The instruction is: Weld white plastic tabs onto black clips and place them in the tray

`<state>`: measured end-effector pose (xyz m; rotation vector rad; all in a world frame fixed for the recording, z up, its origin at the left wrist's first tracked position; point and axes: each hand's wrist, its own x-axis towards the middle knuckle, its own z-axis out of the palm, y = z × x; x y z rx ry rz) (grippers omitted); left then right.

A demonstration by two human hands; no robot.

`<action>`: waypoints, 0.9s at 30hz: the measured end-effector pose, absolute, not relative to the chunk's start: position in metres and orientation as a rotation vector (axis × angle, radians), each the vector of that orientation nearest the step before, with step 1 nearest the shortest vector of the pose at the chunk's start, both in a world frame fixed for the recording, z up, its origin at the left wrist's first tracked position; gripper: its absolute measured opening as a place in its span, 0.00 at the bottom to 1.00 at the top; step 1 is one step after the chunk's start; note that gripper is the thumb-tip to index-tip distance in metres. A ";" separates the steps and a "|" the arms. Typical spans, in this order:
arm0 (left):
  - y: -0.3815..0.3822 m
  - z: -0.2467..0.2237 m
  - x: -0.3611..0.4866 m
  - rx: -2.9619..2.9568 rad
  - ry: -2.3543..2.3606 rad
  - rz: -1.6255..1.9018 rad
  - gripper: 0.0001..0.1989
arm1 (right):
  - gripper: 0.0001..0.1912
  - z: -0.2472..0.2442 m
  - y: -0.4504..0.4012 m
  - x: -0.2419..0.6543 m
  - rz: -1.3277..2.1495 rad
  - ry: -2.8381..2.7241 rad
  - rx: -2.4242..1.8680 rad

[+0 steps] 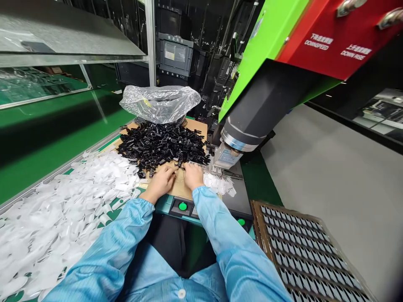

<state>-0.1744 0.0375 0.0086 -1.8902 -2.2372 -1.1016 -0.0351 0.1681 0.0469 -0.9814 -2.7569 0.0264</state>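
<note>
At the near edge of a heap of small black plastic parts (160, 142), my two hands are close together over a sheet of cardboard (179, 184). The fingers of my left hand (162, 181) are curled inward at a small black part. My right hand (193, 175) meets the same spot from the other side, its fingertips pinched near a black part (180, 164). The small size of the pieces and my own fingers hide exactly what each hand grips.
White translucent plastic pieces (63, 209) cover the left of the bench, with a smaller pile (220, 184) at right. A green and red press (267, 84) leans over the right side. Green buttons (183, 206) line the front edge. A tray of parts (308, 247) stands lower right.
</note>
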 end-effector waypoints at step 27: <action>0.184 0.045 -0.040 -2.005 -2.256 -0.721 0.15 | 0.18 0.035 0.228 0.118 -0.108 -2.408 -1.305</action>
